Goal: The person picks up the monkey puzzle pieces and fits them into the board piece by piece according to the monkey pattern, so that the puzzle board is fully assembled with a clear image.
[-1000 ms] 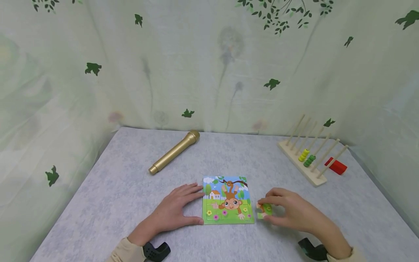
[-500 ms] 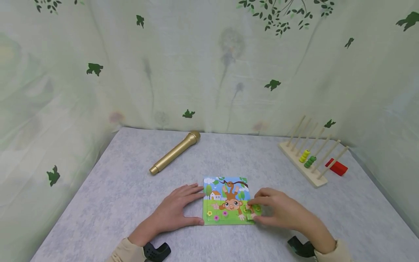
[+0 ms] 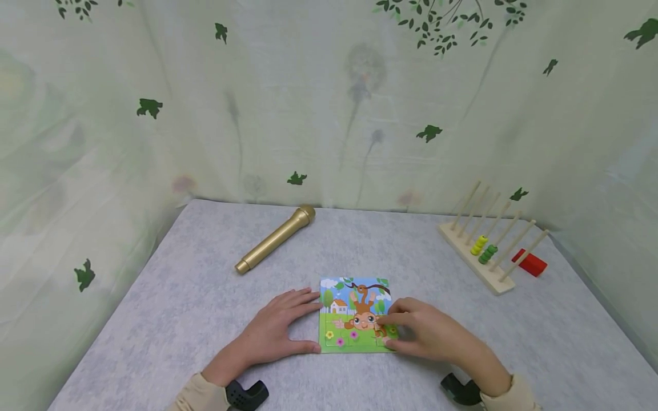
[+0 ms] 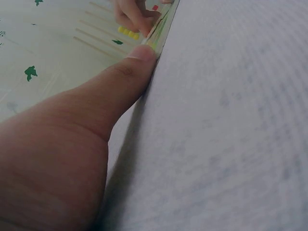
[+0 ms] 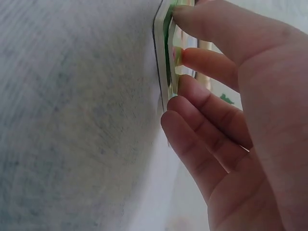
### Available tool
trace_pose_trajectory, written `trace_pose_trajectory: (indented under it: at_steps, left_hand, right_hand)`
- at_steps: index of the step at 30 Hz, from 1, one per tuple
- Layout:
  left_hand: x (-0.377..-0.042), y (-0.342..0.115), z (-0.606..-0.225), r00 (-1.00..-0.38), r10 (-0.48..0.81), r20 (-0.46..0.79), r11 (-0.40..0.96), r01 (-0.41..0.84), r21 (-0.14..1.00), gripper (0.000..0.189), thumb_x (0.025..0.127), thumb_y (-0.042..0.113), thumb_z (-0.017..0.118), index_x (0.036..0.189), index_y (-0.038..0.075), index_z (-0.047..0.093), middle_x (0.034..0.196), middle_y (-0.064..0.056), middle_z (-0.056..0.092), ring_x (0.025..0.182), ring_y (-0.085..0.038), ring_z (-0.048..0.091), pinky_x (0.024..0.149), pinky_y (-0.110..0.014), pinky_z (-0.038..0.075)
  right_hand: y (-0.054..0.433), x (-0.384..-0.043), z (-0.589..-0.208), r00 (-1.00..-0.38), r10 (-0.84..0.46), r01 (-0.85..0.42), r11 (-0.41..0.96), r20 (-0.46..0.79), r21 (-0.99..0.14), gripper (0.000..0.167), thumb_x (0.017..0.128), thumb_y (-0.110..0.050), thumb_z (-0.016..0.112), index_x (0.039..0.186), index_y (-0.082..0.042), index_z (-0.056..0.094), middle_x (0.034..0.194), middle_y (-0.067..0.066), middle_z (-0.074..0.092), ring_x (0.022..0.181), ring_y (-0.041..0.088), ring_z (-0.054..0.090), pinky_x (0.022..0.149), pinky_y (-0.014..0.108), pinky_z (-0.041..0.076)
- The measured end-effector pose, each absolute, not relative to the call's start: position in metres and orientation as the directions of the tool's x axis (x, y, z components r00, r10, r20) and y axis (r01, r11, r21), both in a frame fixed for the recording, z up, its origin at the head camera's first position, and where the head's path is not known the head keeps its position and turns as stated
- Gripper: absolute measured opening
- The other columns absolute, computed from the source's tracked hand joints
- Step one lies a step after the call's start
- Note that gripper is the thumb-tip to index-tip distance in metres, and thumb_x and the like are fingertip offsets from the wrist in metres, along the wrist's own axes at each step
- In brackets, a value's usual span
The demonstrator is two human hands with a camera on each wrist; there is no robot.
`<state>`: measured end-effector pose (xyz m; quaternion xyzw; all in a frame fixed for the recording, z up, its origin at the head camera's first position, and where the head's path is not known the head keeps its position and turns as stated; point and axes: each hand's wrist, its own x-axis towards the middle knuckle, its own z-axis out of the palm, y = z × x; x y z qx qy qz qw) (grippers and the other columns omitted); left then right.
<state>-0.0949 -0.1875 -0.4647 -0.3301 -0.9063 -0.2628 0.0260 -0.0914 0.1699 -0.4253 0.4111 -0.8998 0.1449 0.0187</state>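
A square jigsaw puzzle [image 3: 354, 297] with a hanging monkey picture lies flat on the table between the hands. My left hand [image 3: 280, 325] rests spread at its left edge, with the thumb at the near corner and the fingertips along the side. In the left wrist view, that thumb [image 4: 120, 79] touches the puzzle's edge. My right hand [image 3: 429, 331] pinches a puzzle piece [image 3: 383, 331] between thumb and fingers over the lower right of the picture, partly hiding it. The right wrist view shows the piece lying close over the board [image 5: 161, 43], its edge slightly raised.
Behind the puzzle to the left lies a gold microphone [image 3: 275, 240]. A wooden peg stand [image 3: 475, 261] with yellow and green beads stands at the right, beside a red block [image 3: 532, 264]. A printed curtain [image 3: 329, 114] hangs behind the table [image 3: 205, 257].
My right hand has moved left with the puzzle piece, from beside the puzzle to over its lower right part. The left hand has stayed in place.
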Motion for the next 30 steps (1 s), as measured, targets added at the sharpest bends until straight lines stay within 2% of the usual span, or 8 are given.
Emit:
trace_pose_trajectory:
  at_steps: [12,20,26,30]
  left_hand:
    - [-0.094,-0.188,-0.465,-0.78,0.584,0.225,0.644,0.614,0.456,0.08,0.083,0.07,0.072,0.146,0.021,0.06,0.157,0.002,0.05,0.151,-0.023,0.04,0.125,-0.051,0.032]
    - [-0.094,-0.188,-0.464,-0.781,0.583,0.224,0.647,0.613,0.452,0.081,0.083,0.07,0.072,0.146,0.021,0.06,0.157,0.002,0.05,0.151,-0.023,0.04,0.126,-0.05,0.031]
    - [-0.094,-0.188,-0.464,-0.786,0.58,0.214,0.65,0.605,0.46,0.081,0.083,0.07,0.072,0.146,0.021,0.06,0.158,0.002,0.05,0.151,-0.023,0.039,0.126,-0.05,0.031]
    - [-0.095,-0.187,-0.464,-0.787,0.582,0.204,0.647,0.6,0.47,0.081,0.083,0.07,0.072,0.147,0.021,0.06,0.158,0.002,0.049,0.151,-0.023,0.039,0.127,-0.05,0.03]
  right_hand:
    - [0.165,-0.092,-0.427,-0.65,-0.745,-0.751,0.598,0.151,-0.279,0.034,0.097,-0.039,0.073,0.126,-0.021,0.077,0.111,-0.008,0.064,0.091,0.002,0.05,0.075,0.021,0.052]
    - [0.161,-0.091,-0.428,-0.643,-0.749,-0.755,0.584,0.16,-0.298,0.029,0.097,-0.037,0.073,0.12,-0.02,0.079,0.107,-0.011,0.061,0.09,0.0,0.049,0.073,0.017,0.05]
    - [0.164,-0.089,-0.429,-0.642,-0.746,-0.756,0.578,0.178,-0.308,0.028,0.098,-0.032,0.072,0.123,-0.021,0.078,0.111,-0.01,0.063,0.095,0.003,0.051,0.075,0.019,0.052]
    - [0.171,-0.083,-0.431,-0.635,-0.739,-0.77,0.576,0.228,-0.275,0.026,0.097,-0.029,0.075,0.122,-0.023,0.078,0.117,-0.009,0.063,0.102,0.006,0.055,0.078,0.023,0.055]
